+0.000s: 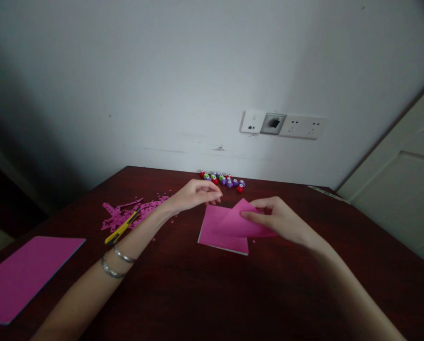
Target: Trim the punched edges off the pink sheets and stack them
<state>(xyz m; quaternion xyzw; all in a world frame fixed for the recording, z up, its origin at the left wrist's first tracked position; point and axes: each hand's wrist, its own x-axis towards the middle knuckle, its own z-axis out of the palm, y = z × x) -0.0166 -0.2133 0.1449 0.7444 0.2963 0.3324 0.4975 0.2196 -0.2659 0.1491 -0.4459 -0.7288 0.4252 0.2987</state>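
My right hand (274, 218) pinches a pink sheet of paper (245, 222) between thumb and fingers, with one corner pointing up and away. The sheet is tilted and partly covers a square stack of pink paper (212, 231) on the table. To the left, my left hand (196, 195) hovers just above the far-left corner of that stack. Its fingers are loosely bent, with a gap to the thumb and nothing visible between them. Two silver bracelets (113, 266) circle the left wrist. Beyond the hands lie several small red, purple and green figures with eyes (223, 179).
A yellow utility knife (121, 228) rests beside a heap of pink paper scraps (114, 215), partly behind my left forearm. A larger pink sheet stack (30, 274) lies on the dark red table (212, 303) at the left. The wall with sockets (300, 127) stands behind.
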